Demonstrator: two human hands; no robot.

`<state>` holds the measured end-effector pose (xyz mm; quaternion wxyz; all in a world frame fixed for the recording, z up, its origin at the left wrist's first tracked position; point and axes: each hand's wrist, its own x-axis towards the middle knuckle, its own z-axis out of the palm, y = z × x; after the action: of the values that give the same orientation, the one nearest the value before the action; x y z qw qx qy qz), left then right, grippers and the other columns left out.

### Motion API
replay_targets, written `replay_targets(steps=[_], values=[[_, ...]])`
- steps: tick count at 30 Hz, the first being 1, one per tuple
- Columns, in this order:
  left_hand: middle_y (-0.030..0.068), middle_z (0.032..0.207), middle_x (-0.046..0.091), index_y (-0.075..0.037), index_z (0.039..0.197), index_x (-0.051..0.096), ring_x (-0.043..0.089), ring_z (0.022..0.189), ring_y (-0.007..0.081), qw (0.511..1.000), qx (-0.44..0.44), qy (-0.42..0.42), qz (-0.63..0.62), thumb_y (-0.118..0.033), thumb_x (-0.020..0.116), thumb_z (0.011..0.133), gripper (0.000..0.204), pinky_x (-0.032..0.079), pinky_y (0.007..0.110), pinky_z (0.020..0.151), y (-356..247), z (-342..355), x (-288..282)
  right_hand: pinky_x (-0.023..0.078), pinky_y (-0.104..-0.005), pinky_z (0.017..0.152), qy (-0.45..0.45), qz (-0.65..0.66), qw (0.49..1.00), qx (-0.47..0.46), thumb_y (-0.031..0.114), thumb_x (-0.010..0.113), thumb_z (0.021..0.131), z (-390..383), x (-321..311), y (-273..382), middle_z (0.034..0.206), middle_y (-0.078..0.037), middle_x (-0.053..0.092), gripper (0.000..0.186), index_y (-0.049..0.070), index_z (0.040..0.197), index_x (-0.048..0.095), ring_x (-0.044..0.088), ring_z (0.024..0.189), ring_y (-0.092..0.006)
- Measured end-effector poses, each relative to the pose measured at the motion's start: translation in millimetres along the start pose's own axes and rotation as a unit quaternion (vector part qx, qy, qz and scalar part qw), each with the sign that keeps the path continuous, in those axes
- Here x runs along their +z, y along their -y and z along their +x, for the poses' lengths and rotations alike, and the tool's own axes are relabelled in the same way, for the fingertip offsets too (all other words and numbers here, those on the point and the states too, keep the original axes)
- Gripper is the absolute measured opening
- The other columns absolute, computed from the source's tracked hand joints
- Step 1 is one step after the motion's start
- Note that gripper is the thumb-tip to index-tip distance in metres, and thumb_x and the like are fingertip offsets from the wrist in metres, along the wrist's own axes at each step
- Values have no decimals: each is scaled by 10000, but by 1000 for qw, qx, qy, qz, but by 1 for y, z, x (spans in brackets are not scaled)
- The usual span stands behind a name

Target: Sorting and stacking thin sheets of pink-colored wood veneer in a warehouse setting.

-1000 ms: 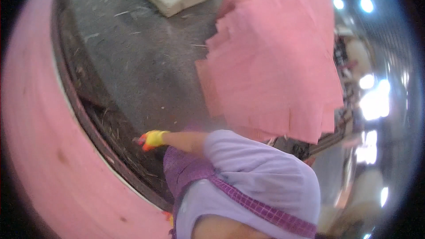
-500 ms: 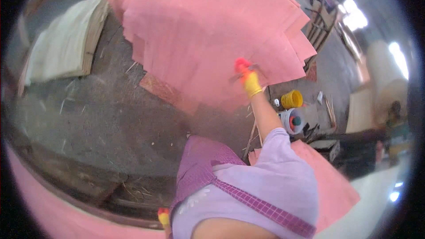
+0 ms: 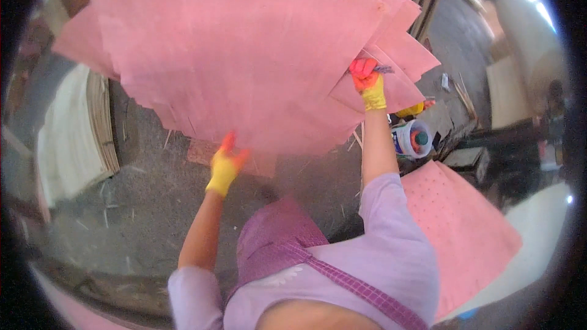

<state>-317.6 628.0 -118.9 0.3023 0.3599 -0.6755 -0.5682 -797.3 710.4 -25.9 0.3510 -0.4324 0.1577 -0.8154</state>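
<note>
A broad stack of thin pink veneer sheets [image 3: 244, 55] fans out in front of me, its edges uneven. My right hand [image 3: 366, 79], in a red and yellow glove, is closed around a thin grey tool [image 3: 384, 69] over the stack's right side. The tool's ends stick out on both sides of the fist; its exact kind is unclear. At the near edge of the sheets is my left hand [image 3: 227, 164], gloved the same way, slightly blurred, fingers apart and holding nothing. Whether its fingertips touch the edge I cannot tell.
A pile of pale sheets [image 3: 76, 134] lies on the floor at left. Right of my forearm stand a white pail [image 3: 413, 139] with orange and green things inside and a partly hidden yellow bucket [image 3: 411, 110]. Another pink sheet [image 3: 455, 232] lies at lower right. Wood scraps litter the floor.
My left hand has come up from beside my body to the near edge of the stack. My right hand has moved right with the grey tool. The view has shifted.
</note>
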Motion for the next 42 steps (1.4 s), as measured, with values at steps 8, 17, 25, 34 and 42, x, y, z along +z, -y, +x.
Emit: replay_targets(steps=[8,17,25,34,42], values=[[109,1281,472,-79,1303,425,466,1165,207,924,-46,23,-380,-348,653,803,611,410,340,911,9,146,180,423,-417,789,-97,18,995,-11,175,536,814,-21,208,-71,658,-112,494,215,55,667,436,501,699,-270],[51,517,491,-62,584,473,490,491,184,987,-69,-31,143,-267,715,779,372,414,339,492,-86,87,75,447,-376,812,-147,-67,960,227,86,577,789,-123,229,-49,881,-103,608,124,58,906,547,581,865,-226],[42,421,412,-72,448,355,343,408,131,928,180,-164,283,-76,779,695,491,286,293,407,-91,-26,15,490,-281,714,-96,-242,859,442,102,603,779,-102,190,-102,954,-93,640,424,118,1198,544,618,820,-142],[-16,629,602,-10,638,628,492,579,41,954,78,-266,116,-32,717,751,146,414,234,515,-110,-153,-44,382,-299,733,6,-104,842,530,215,526,844,-128,291,-229,935,-63,513,616,97,1392,270,476,836,-159],[51,970,623,-38,1001,631,569,880,144,907,0,-356,-227,-60,720,744,273,469,295,784,-139,-157,-111,391,-247,570,-36,-203,904,376,224,551,835,-194,358,-323,1107,-63,516,788,117,1459,82,436,696,-103]])
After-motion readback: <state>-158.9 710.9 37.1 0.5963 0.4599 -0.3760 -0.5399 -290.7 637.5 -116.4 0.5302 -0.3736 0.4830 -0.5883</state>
